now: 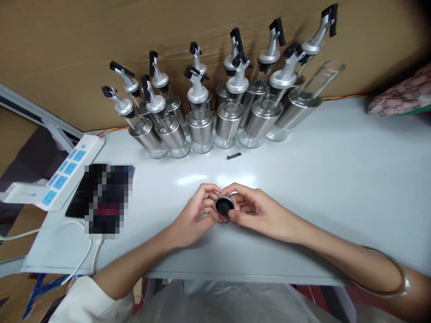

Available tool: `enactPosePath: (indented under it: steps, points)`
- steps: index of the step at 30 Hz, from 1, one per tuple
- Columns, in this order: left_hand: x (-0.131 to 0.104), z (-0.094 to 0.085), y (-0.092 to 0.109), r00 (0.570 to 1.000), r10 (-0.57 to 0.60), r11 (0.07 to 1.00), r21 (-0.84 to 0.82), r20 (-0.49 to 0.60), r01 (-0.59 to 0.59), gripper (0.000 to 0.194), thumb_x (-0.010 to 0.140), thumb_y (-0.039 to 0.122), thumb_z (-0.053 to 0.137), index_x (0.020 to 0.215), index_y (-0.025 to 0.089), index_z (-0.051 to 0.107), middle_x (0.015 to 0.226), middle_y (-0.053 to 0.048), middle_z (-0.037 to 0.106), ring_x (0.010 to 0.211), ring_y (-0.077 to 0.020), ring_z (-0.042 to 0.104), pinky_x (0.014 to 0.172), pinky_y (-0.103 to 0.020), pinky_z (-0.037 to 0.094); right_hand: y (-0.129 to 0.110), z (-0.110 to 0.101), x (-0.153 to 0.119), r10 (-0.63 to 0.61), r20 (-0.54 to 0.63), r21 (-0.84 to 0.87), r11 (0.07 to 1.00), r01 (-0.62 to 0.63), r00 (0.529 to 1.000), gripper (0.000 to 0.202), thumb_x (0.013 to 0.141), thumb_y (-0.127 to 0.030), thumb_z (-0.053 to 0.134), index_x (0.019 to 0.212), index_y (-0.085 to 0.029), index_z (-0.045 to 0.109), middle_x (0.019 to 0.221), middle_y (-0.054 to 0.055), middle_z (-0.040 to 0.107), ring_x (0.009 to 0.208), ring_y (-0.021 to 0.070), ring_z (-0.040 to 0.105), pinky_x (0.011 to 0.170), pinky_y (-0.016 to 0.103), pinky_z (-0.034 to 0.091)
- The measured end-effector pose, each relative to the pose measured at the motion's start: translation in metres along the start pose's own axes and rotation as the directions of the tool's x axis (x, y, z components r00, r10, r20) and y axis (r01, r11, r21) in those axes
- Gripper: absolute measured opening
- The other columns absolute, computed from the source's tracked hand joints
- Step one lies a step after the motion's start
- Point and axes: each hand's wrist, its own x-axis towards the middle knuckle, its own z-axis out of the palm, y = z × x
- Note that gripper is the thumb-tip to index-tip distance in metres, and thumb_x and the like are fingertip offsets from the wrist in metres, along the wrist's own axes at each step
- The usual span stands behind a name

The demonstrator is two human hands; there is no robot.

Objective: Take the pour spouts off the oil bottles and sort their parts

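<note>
Between my hands is a bottle pourer (224, 205), its black underside and silver rim turned up toward me. My right hand (259, 211) grips it, thumb on the near edge and fingers behind. My left hand (200, 213) curls round its left side, fingertips against it; how firmly they press is hard to see. Beyond them a small black lever piece (234, 156) lies loose on the table. Behind that stand several glass oil bottles with steel sleeves (200, 126), topped with silver pourers and black levers. The rightmost front bottle (301, 105) has a bare glass neck.
The white table (353, 179) backs onto a brown cardboard wall (67, 54). On the left lie a power strip (63, 175), a dark phone (79, 197) and a blurred-out device (109, 199) with a white cable (96, 251). A patterned bundle (404, 92) sits at the far right.
</note>
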Motion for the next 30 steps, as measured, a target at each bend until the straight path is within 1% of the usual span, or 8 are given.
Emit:
enactPosePath:
  steps: [4, 9, 13, 16, 20, 25, 30]
  points:
    - [-0.0005, 0.0015, 0.0012, 0.999, -0.023, 0.999, 0.033, -0.035, 0.024, 0.033, 0.087, 0.031, 0.062, 0.111, 0.023, 0.042, 0.099, -0.003, 0.053, 0.086, -0.0141, 0.058, 0.080, -0.028, 0.044, -0.0003, -0.0002, -0.0006, 0.021, -0.026, -0.034, 0.999, -0.022, 0.999, 0.028, 0.081, -0.032, 0.063, 0.105, -0.021, 0.053, 0.081, 0.001, 0.063, 0.072, 0.0146, 0.059, 0.064, 0.026, 0.045]
    - [0.0006, 0.0031, 0.0008, 0.999, -0.024, 0.999, 0.035, -0.049, 0.026, 0.034, 0.086, 0.033, 0.063, 0.110, 0.023, 0.042, 0.096, -0.002, 0.052, 0.084, -0.0139, 0.057, 0.078, -0.028, 0.044, 0.0011, -0.0005, -0.0002, 0.006, -0.017, -0.042, 0.999, -0.006, 1.000, 0.026, 0.081, -0.029, 0.060, 0.104, -0.020, 0.053, 0.080, 0.000, 0.061, 0.070, 0.0136, 0.057, 0.063, 0.026, 0.044]
    - [0.0015, 0.0044, 0.0029, 0.998, -0.035, 0.998, 0.049, -0.059, 0.038, 0.034, 0.084, 0.030, 0.064, 0.108, 0.023, 0.042, 0.091, 0.000, 0.051, 0.078, -0.0124, 0.057, 0.075, -0.028, 0.044, 0.0000, 0.0008, 0.0005, 0.031, -0.012, -0.007, 1.000, -0.031, 0.999, 0.029, 0.076, -0.024, 0.059, 0.105, -0.020, 0.054, 0.077, 0.000, 0.063, 0.067, 0.0134, 0.057, 0.061, 0.026, 0.043]
    - [0.0016, 0.0053, 0.0046, 0.996, -0.046, 0.996, 0.072, -0.071, 0.051, 0.035, 0.081, 0.026, 0.065, 0.107, 0.023, 0.042, 0.089, 0.001, 0.050, 0.075, -0.0111, 0.056, 0.074, -0.027, 0.044, -0.0017, 0.0020, 0.0004, 0.046, -0.010, 0.011, 0.999, -0.046, 0.999, 0.030, 0.074, -0.025, 0.059, 0.104, -0.020, 0.055, 0.078, 0.001, 0.065, 0.068, 0.0139, 0.058, 0.062, 0.026, 0.044]
    - [0.0013, 0.0061, 0.0049, 0.996, -0.042, 0.995, 0.090, -0.081, 0.049, 0.036, 0.079, 0.023, 0.064, 0.107, 0.023, 0.041, 0.087, 0.002, 0.049, 0.074, -0.0104, 0.055, 0.073, -0.026, 0.043, -0.0028, 0.0023, 0.0003, 0.052, -0.013, 0.005, 0.999, -0.052, 0.999, 0.030, 0.074, -0.025, 0.059, 0.103, -0.020, 0.055, 0.076, 0.000, 0.063, 0.067, 0.0134, 0.057, 0.062, 0.026, 0.043]
    - [0.0014, 0.0072, 0.0052, 0.993, -0.057, 0.992, 0.104, -0.103, 0.068, 0.037, 0.078, 0.022, 0.064, 0.107, 0.023, 0.041, 0.085, 0.003, 0.049, 0.072, -0.0101, 0.055, 0.073, -0.027, 0.043, -0.0018, 0.0016, 0.0007, 0.027, -0.004, 0.004, 1.000, -0.027, 1.000, 0.030, 0.073, -0.023, 0.058, 0.103, -0.020, 0.053, 0.077, 0.000, 0.064, 0.067, 0.0129, 0.057, 0.062, 0.025, 0.044]
    - [0.0016, 0.0078, 0.0055, 0.993, -0.055, 0.989, 0.134, -0.108, 0.069, 0.037, 0.075, 0.021, 0.065, 0.104, 0.023, 0.042, 0.082, 0.003, 0.049, 0.070, -0.0096, 0.053, 0.070, -0.025, 0.042, -0.0034, 0.0006, 0.0010, 0.030, 0.006, -0.046, 0.998, -0.029, 1.000, 0.028, 0.073, -0.021, 0.057, 0.101, -0.020, 0.054, 0.073, -0.002, 0.061, 0.063, 0.0118, 0.054, 0.060, 0.025, 0.042]
